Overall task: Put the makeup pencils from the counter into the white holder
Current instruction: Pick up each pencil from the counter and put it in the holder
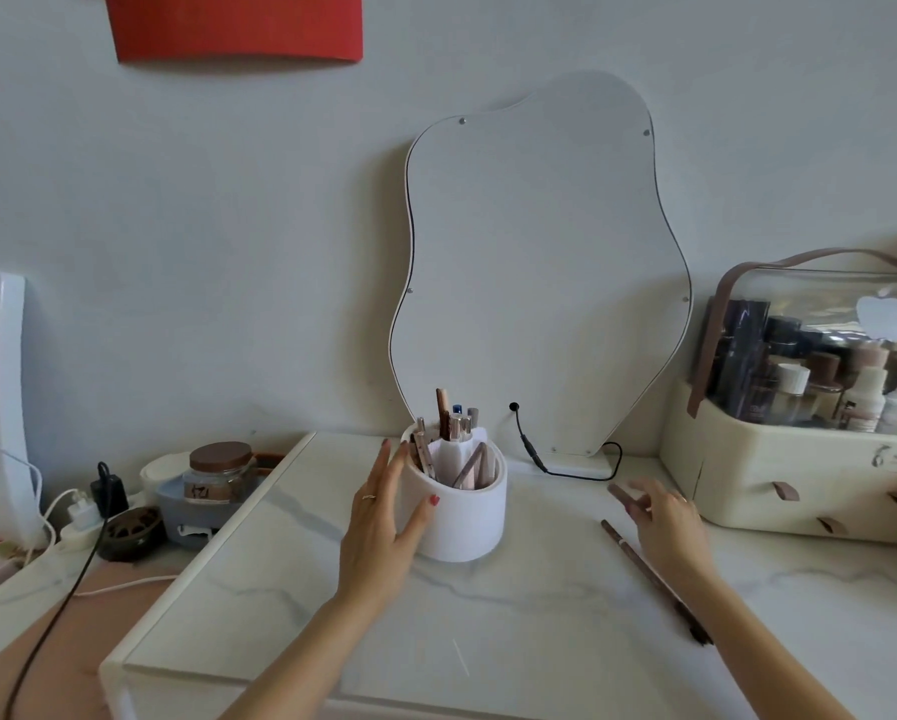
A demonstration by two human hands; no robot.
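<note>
While my left hand [384, 522] cups the white holder [459, 517] w/ open fingers, steadying it at 12 o'clock on the marble counter [514, 631], my right hand [667, 522] sits at 2 o'clock, fingers curled loosely on what looks like a blurred pencil tip; can't tell if it's gripped. Approx 7–8 sticks already stand in the holder. Left: 1 brown pencil [649, 569] lying beside/under my right hand, maybe 2. Task mostly done, I'd say.

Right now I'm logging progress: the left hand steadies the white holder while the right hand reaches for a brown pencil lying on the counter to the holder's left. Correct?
Not quite. The head view shows the brown pencil lying on the counter to the right of the white holder, not its left. The left hand does steady the holder; the right hand reaches there.
</note>
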